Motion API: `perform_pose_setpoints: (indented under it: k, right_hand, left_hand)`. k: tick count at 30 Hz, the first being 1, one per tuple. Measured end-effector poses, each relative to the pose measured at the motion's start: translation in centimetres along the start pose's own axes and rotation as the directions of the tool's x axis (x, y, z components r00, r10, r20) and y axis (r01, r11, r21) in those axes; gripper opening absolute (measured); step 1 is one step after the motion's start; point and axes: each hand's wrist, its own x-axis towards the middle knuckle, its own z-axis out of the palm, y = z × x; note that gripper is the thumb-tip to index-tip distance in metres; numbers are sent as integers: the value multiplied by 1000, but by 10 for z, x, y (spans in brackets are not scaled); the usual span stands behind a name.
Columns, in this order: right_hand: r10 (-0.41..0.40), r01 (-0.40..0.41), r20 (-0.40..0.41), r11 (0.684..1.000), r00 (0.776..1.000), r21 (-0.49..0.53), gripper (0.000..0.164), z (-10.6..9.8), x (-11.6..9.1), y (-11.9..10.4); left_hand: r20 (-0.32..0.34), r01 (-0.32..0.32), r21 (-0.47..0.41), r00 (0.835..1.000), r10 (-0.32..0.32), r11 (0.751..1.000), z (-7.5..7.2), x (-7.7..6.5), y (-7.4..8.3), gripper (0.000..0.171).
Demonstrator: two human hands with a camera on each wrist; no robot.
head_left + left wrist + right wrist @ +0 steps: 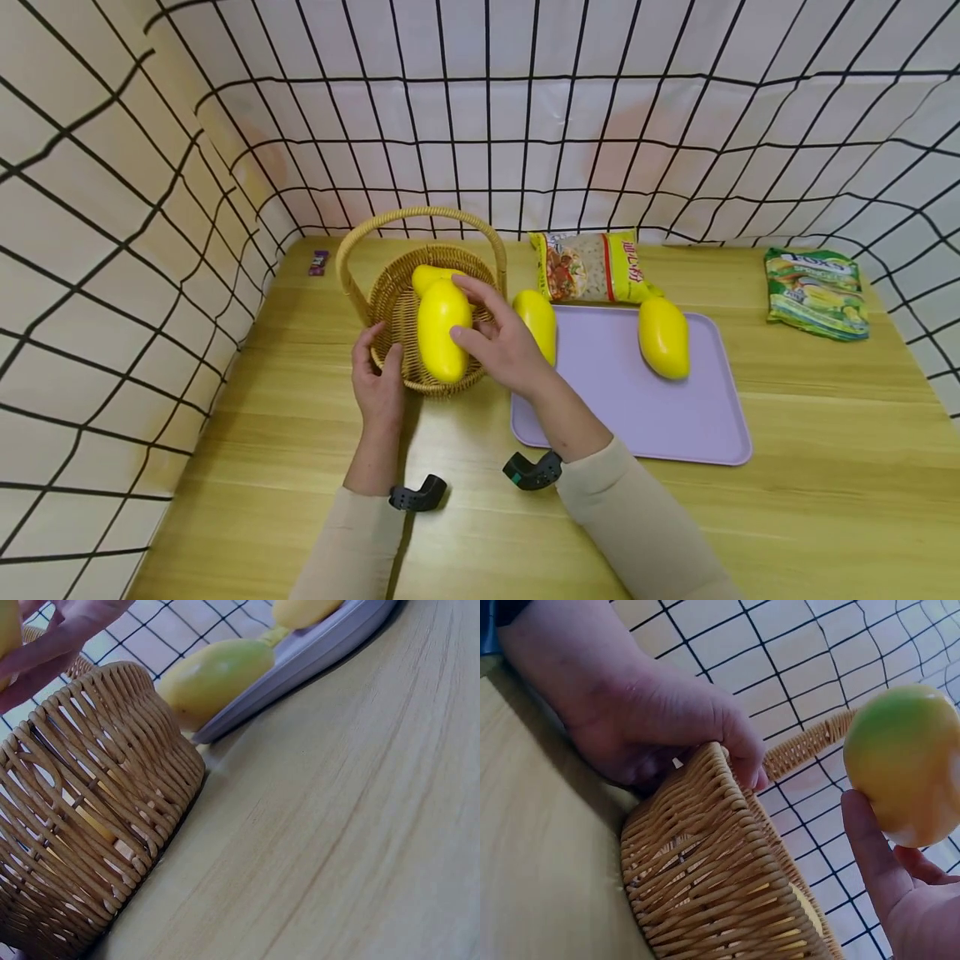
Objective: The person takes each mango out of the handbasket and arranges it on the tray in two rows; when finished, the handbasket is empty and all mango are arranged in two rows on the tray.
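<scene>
A wicker basket (397, 321) with a tall arched handle stands on the table, one yellow mango (425, 277) inside it. My left hand (380, 392) grips the basket's near left rim; the right wrist view shows the thumb (744, 754) hooked over the edge. Above the basket opening, my right hand (510, 346) pinches a second mango (441, 337) between thumb and fingers. That mango shows a green patch in the right wrist view. Another mango (538, 321) lies at the left edge of a lilac tray (615, 408), and one more mango (664, 340) is on the tray's right side.
Behind the tray lies a yellow and clear food packet (588, 267). A green candy bag (816, 292) is at the far right, and a small purple wrapped sweet (318, 262) at the back left. Black wire grid (487, 125) walls enclose the table's back and sides.
</scene>
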Motion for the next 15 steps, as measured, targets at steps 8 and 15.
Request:
perform_pose_setpoints:
  k: [8, 15]
  right_hand:
    - [-30, 23, 49, 989, 998, 148, 61, -7, -14, 8]
    - [27, -31, 67, 998, 997, 61, 64, -14, -25, 13]
  left_hand:
    - [10, 0, -12, 1000, 0, 1000, 0, -1, 1, 40]
    - [17, -23, -35, 1000, 23, 999, 1, 0, -1, 40]
